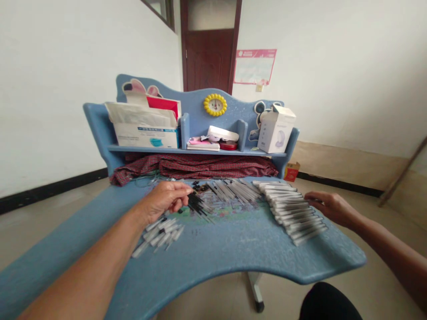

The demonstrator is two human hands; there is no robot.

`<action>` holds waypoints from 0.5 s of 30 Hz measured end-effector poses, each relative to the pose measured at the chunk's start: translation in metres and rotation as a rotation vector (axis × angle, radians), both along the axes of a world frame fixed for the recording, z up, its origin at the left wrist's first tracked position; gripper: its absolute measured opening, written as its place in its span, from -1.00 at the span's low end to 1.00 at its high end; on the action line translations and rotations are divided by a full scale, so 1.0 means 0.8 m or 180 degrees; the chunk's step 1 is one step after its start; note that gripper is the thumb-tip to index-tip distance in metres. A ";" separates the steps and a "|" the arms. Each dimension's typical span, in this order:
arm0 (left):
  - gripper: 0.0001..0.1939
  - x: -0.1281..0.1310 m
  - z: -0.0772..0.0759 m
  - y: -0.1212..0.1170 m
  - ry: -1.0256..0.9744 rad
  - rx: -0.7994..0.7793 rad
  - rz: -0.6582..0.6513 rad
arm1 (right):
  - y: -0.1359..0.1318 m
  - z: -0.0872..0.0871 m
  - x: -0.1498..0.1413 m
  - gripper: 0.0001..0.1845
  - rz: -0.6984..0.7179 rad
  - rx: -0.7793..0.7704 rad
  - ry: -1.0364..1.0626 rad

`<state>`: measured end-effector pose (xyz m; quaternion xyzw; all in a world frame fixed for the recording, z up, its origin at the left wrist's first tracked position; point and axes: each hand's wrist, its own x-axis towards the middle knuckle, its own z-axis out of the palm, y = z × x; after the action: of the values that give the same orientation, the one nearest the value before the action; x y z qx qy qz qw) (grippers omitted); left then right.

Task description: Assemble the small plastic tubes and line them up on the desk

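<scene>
Two bare hands above a blue children's desk (pixel 233 253): the left hand (pixel 165 201), fingers pressed together, pinching a bunch of black-tipped pens (pixel 198 205); the right hand (pixel 328 208), fingers (pixel 312 198) loosely curled at a fanned row of white pens (pixel 290 209), any grip impossible to tell. Just beside the left wrist, a loose heap of white sticks (pixel 156 235). Beyond, on the desk's shelf (pixel 196 151), a face-mask box (pixel 147 138) and a yellow flower clock (pixel 215 105), then a dark wooden door (pixel 208 58) in a white wall.
</scene>
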<state>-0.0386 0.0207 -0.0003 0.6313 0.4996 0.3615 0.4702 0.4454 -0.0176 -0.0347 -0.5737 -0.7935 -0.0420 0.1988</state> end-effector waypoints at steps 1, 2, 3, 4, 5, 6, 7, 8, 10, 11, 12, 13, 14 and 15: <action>-0.75 0.000 0.000 0.000 0.0028 -0.0003 0.0000 | 0.001 -0.001 0.001 -0.72 0.0040 0.0002 -0.0040; -0.75 0.000 0.000 0.000 0.0056 -0.0001 0.0001 | 0.002 -0.002 0.001 -0.73 0.0070 0.0029 -0.0081; -0.75 -0.001 -0.001 0.001 0.0080 0.0002 -0.0006 | 0.004 -0.003 0.001 -0.74 0.0091 0.0074 -0.0129; -0.75 -0.001 -0.002 0.001 0.0097 0.0008 -0.0016 | 0.005 -0.004 0.000 -0.74 0.0104 0.0132 -0.0181; -0.75 -0.002 -0.003 0.002 0.0104 0.0016 -0.0022 | 0.007 -0.005 0.000 -0.75 0.0116 0.0202 -0.0235; -0.75 -0.003 -0.004 0.003 0.0105 0.0022 -0.0023 | 0.008 -0.006 -0.001 -0.75 0.0129 0.0274 -0.0293; -0.75 -0.004 -0.005 0.003 0.0100 0.0027 -0.0019 | 0.010 -0.007 -0.003 -0.76 0.0143 0.0342 -0.0355; -0.75 -0.004 -0.006 0.004 0.0094 0.0032 -0.0014 | 0.011 -0.009 -0.004 -0.76 0.0159 0.0401 -0.0421; -0.76 -0.004 -0.006 0.003 0.0079 0.0042 -0.0009 | 0.012 -0.014 -0.007 -0.77 0.0173 0.0513 -0.0575; -0.77 -0.003 -0.006 0.002 0.0070 0.0040 -0.0017 | 0.012 -0.016 -0.008 -0.77 0.0180 0.0564 -0.0664; -0.78 -0.002 -0.005 0.000 0.0064 0.0037 -0.0024 | 0.011 -0.018 -0.009 -0.77 0.0184 0.0612 -0.0753; -0.79 -0.001 -0.004 -0.001 0.0061 0.0030 -0.0025 | 0.011 -0.019 -0.010 -0.76 0.0186 0.0651 -0.0839; -0.79 0.000 -0.002 -0.002 0.0060 0.0021 -0.0011 | 0.010 -0.020 -0.011 -0.75 0.0181 0.0685 -0.0912; -0.79 0.001 -0.001 -0.003 0.0065 0.0010 0.0011 | 0.009 -0.020 -0.012 -0.74 0.0174 0.0712 -0.0968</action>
<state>-0.0374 0.0181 -0.0014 0.6349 0.5049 0.3566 0.4636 0.4356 -0.0105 -0.0511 -0.5133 -0.8200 -0.2108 0.1402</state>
